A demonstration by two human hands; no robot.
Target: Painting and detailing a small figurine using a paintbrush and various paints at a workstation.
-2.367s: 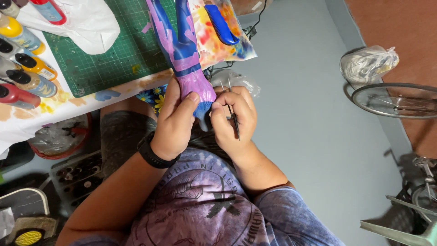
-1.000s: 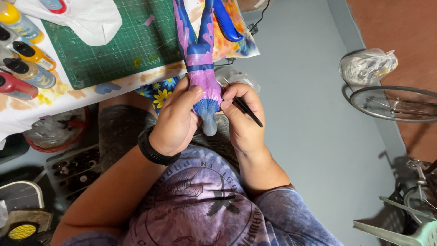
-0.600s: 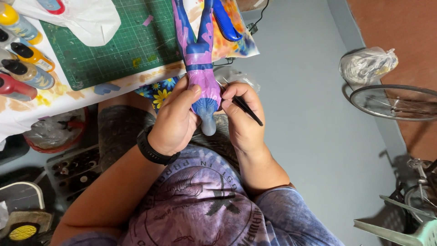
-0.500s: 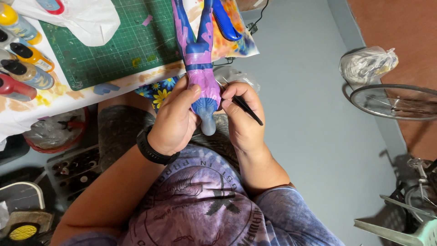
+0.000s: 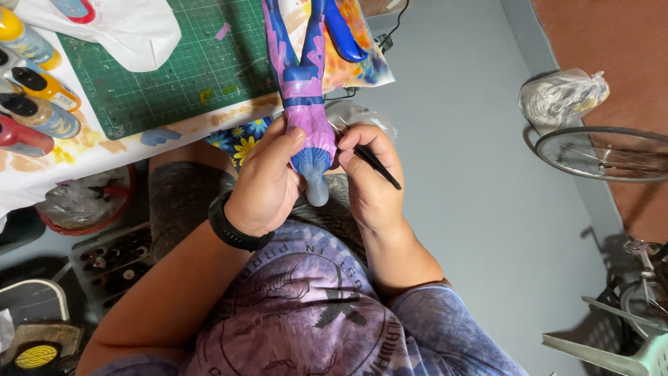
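Plastic paint bottles (image 5: 31, 90) are seen at the far left on a paint-stained table (image 5: 90, 150), a green cutting mat (image 5: 174, 63) beside them. The left hand (image 5: 268, 184), a black watch (image 5: 233, 226) at its wrist, is wrapped around a purple-and-blue painted figure (image 5: 306, 104), held above the lap at the table edge. The right hand (image 5: 369, 177) is pinched on a thin black brush (image 5: 376, 166), touching the figure's side. A bicycle wheel (image 5: 605, 153) is noted far right
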